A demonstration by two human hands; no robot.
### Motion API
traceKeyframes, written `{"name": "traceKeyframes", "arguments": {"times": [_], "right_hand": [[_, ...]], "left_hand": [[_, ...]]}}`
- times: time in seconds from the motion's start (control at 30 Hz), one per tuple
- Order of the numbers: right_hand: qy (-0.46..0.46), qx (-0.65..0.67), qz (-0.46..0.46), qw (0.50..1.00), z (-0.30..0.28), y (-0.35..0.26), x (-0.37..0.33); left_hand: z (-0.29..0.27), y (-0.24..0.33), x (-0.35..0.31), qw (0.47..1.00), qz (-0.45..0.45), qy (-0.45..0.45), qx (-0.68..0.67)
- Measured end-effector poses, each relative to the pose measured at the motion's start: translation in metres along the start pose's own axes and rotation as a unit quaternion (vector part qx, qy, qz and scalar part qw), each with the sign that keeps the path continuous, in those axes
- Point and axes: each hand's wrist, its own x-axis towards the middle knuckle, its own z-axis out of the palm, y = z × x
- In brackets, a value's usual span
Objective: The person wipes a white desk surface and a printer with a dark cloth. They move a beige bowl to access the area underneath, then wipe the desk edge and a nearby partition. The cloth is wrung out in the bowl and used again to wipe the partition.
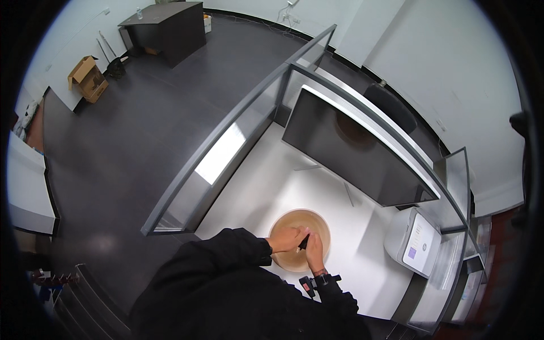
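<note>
Both hands meet over the bowl, the left hand point(288, 239) coming in from the left and the right hand point(315, 252) from the near right. Their fingers are curled in and closed on a small black object point(304, 242) between them; it is mostly covered, so its exact kind cannot be made out. Black sleeves cover both forearms, and a black strapped-on device point(307, 287) sits at the right wrist.

Under the hands, the round tan bowl point(290, 217) stands upright on the white worktop point(243, 199), near its front edge, with the black object above the bowl's inside. Farther back stands a wide monitor point(340, 144) with a dark screen, its thin stand feet resting on the worktop. To the right of the bowl, well apart from it, is a white-and-grey printer point(422, 243), close to the right partition.

A grey-framed glass partition point(186, 198) borders the worktop on the left. Past it, on the dark floor point(130, 147), are an open cardboard box point(90, 84), a long-handled dustpan point(116, 67) and, farther off, a dark brown desk point(184, 37) carrying a clear bottle point(139, 13). Behind the monitor is a black chair point(391, 107).
</note>
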Motion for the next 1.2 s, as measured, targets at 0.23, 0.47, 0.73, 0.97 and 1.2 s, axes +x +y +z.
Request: {"name": "traceKeyframes", "arguments": {"times": [0.23,0.47,0.73,0.97,1.2], "right_hand": [[0.066,-0.068,-0.100,0.990,0.013,0.004,-0.009],[0.124,0.044,-0.094,0.987,0.017,0.000,-0.006],[0.039,0.324,0.224,0.919,0.007,-0.019,-0.005],[-0.120,0.425,0.417,0.794,0.009,-0.017,-0.008],[-0.102,0.289,0.172,0.936,0.000,-0.009,0.003]], "left_hand": [[0.001,0.006,-0.002,0.946,-0.208,-0.067,-0.240],[0.038,0.002,0.012,0.933,-0.057,0.135,-0.328],[0.023,0.018,0.002,0.960,0.144,0.241,0.022],[0.010,0.014,0.004,0.925,0.250,0.199,0.203],[0.016,0.008,0.001,0.983,0.021,0.141,0.113]]}}
